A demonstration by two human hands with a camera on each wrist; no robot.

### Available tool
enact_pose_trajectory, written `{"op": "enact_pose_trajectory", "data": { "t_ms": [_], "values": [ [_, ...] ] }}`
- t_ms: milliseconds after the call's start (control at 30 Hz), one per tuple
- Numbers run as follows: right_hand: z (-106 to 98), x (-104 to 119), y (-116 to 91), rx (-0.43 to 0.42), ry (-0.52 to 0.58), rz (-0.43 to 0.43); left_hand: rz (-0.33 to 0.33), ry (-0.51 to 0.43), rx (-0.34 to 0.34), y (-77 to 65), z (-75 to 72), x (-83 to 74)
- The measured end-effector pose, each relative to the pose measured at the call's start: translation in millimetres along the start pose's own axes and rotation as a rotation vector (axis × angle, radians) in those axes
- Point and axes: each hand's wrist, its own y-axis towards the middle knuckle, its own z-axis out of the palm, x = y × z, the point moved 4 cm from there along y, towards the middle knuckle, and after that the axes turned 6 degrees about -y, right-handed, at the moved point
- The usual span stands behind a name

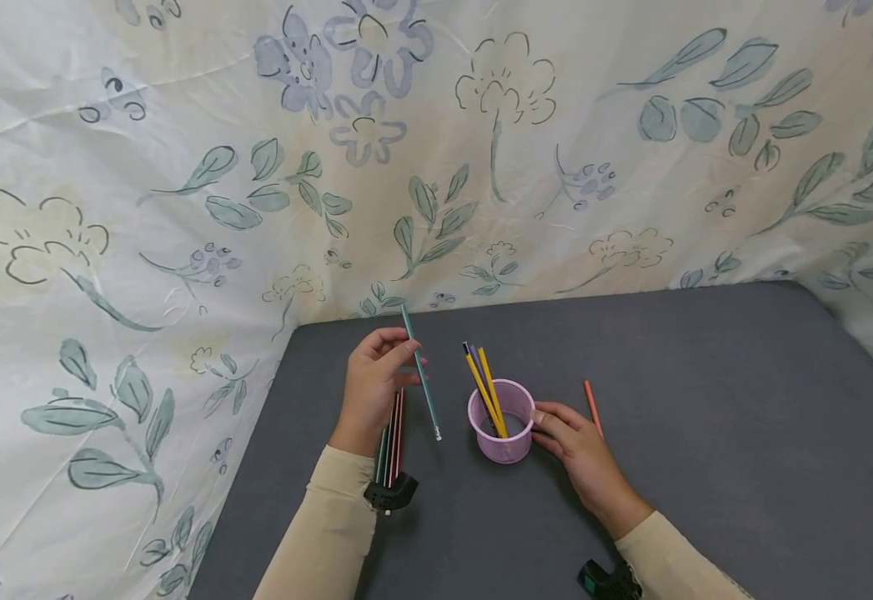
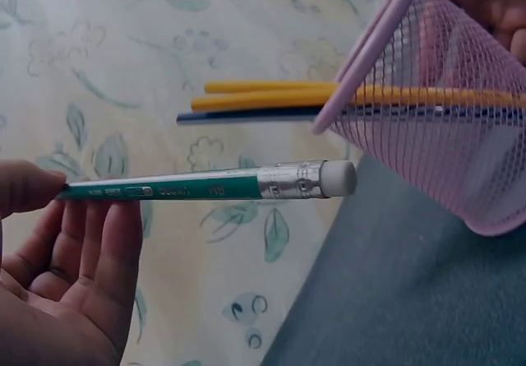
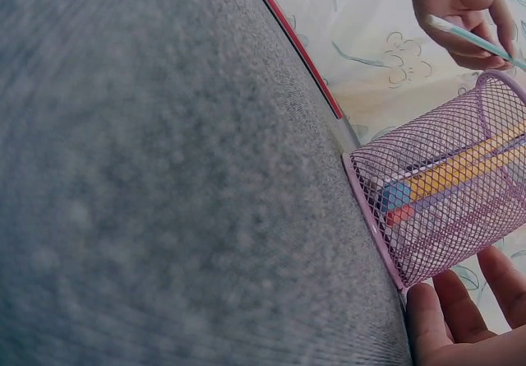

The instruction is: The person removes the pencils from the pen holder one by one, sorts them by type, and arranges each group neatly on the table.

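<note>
Green pencil — eraser down, near pink cup.

I can see a dark grey counter carrying an upright pink cup, a cluster of pencils and one red pencil.

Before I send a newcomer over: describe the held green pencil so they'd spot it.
At the dark gray table, find the pink mesh pencil cup. Left of it, the left hand pinches the green eraser-tipped pencil, the only pencil held in the air.
</note>
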Motion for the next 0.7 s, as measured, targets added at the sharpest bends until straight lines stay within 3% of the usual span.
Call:
{"op": "enact_pose_trajectory", "data": {
  "t_ms": [700],
  "values": [
    [1.1, -1.1, 1.6, -0.005, 0.028, 0.007, -0.137, 0.153, -0.062, -9.4, -48.0, 16.5]
  ]
}}
